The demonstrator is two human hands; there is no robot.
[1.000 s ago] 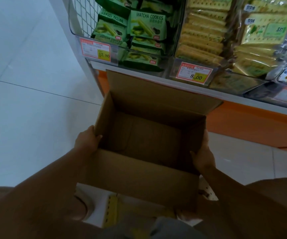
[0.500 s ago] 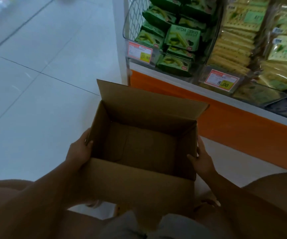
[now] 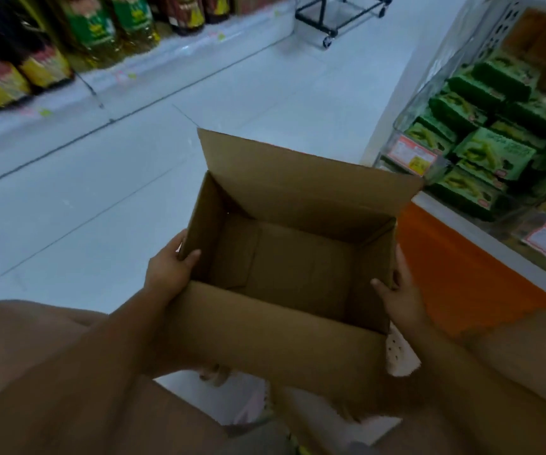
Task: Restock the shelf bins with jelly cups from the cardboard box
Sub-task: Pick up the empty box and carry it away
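Well, the box [image 3: 274, 339] is held low in front of the person. The left hand [image 3: 168, 270] grips one side wall with its thumb hooked over the rim, and the right hand [image 3: 396, 290] holds the other side. The box looks empty, with no jelly cups showing anywhere. The risk is the raised far flap clipping the bin [image 3: 442, 169] of cookie packs [image 3: 495, 152] close by on the right and knocking stuff loose. Farther off, a wheeled cart [image 3: 340, 14] could catch a careless turn.
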